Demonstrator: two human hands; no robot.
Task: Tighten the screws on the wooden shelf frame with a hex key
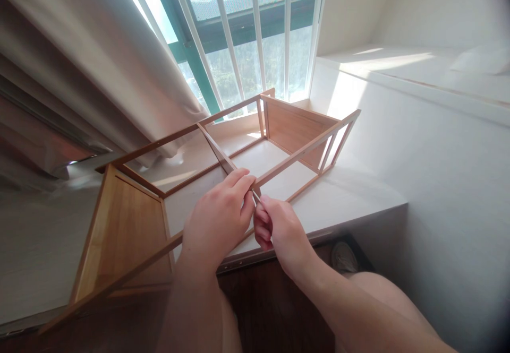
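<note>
A light-brown wooden shelf frame (297, 156) lies on its side on a white ledge, with solid panels at both ends and a crosspiece between its long rails. My left hand (219, 217) is closed over the near rail where the crosspiece meets it, hiding part of that joint. Pinched in my right hand (281, 231) is a thin metal rod, seemingly a hex key (257, 196), its tip at the joint beside my left fingertips. The rest of the rod is hidden in my right fingers.
The white ledge (358, 199) ends at a front edge above a dark floor (274, 305). Beyond the frame are a barred window (255, 40) and a beige curtain (99, 50). A white wall (450, 183) rises at the right. My shoe (343, 257) shows below the ledge.
</note>
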